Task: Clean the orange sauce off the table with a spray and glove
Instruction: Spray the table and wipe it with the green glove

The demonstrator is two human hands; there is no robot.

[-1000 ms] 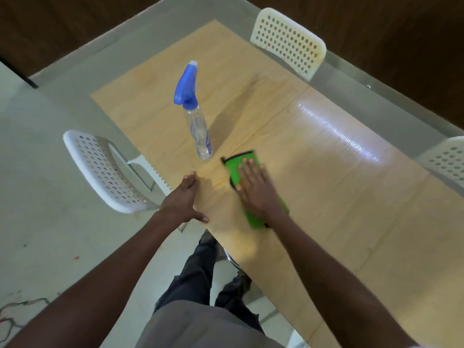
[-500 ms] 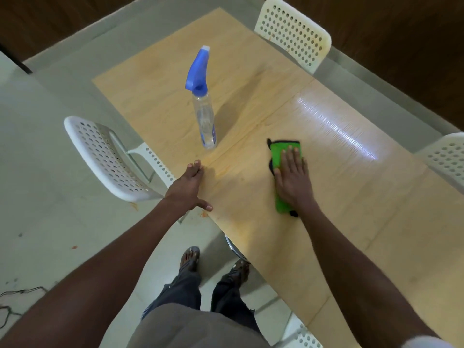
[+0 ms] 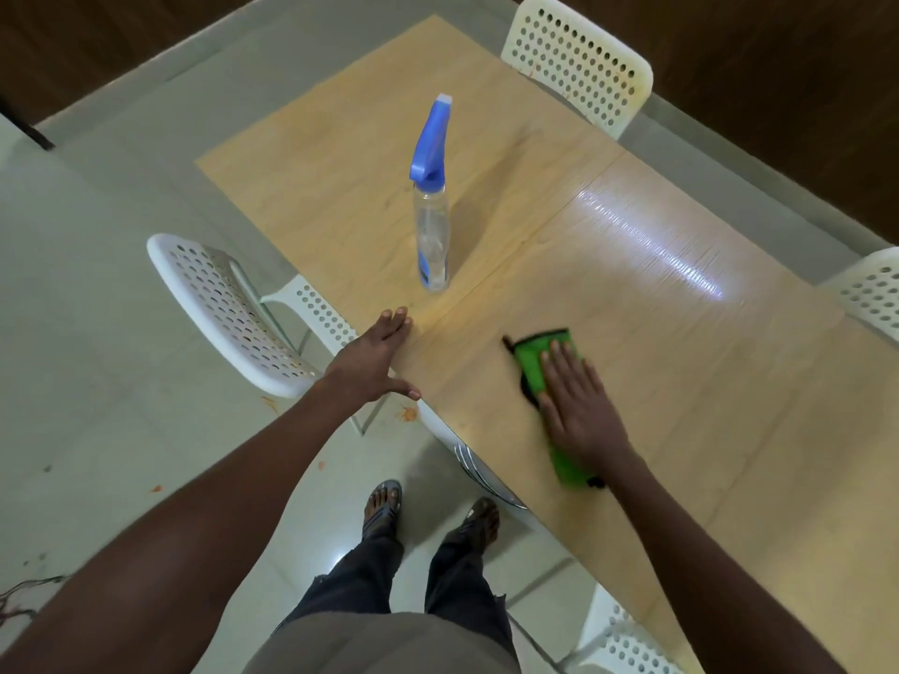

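Note:
A green cleaning glove lies flat on the light wooden table. My right hand presses on it with straight fingers and covers its middle. A clear spray bottle with a blue trigger head stands upright on the table, beyond my left hand. My left hand rests flat on the table's near edge, fingers straight. A faint orange smear shows on the wood near the panel seam, between my left hand and the bottle.
White perforated chairs stand around the table: one at the left, one at the far side, one at the right edge and one below. Orange drops spot the tiled floor under the table edge.
My right hand slid the green glove to the right across the table, then back toward the near edge. My left hand kept its place on the edge. The bottle did not move.

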